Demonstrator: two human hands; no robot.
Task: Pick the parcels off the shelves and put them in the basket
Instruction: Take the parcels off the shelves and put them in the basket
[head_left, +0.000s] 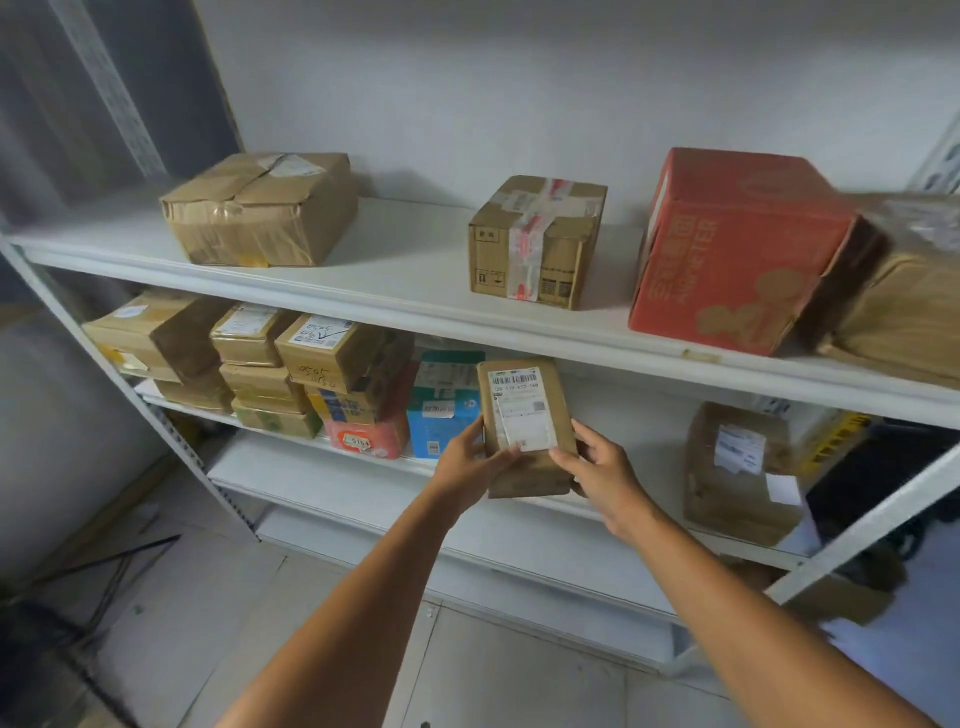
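A small brown cardboard parcel (524, 415) with a white shipping label is held up in front of the middle shelf. My left hand (467, 467) grips its left side and my right hand (605, 470) grips its right lower corner. The white metal shelf unit (415, 306) carries more parcels: a crumpled brown box (260, 208), a taped brown box (535, 244) and a red box (737, 249) on the upper shelf. Several small boxes (291, 369) are stacked on the middle shelf at the left, beside a blue box (444, 405). No basket is in view.
A brown wrapped parcel (737, 473) stands on the middle shelf at the right. Another brown package (904, 301) leans against the red box on the upper shelf. A white lower shelf (337, 478) lies below. Grey tiled floor (208, 597) runs under the shelves, with dark cables at the left.
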